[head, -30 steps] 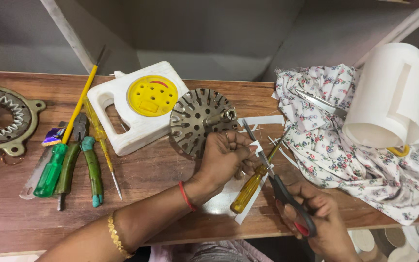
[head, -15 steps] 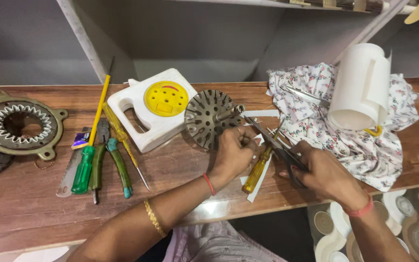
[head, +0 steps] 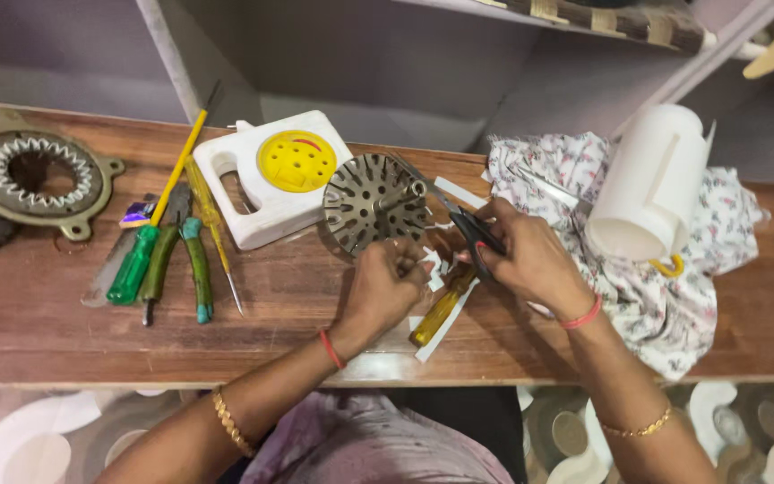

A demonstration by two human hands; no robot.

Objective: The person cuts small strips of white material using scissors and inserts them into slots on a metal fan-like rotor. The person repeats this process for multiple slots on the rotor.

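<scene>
Two hands now meet over the counter (head: 64, 314) beside the metal disc (head: 374, 202): the right hand (head: 526, 255), moved in since a moment ago, grips black scissors (head: 472, 229), while the left hand (head: 387, 287) pinches a white paper strip (head: 430, 264), ready for cutting.

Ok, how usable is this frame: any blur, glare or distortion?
Head view: even, soft light and mostly sharp; the left hand and right hand with the scissors are slightly motion-soft; a pale glare patch lies on the table edge near the body; wide-lens bending at the edges.
</scene>
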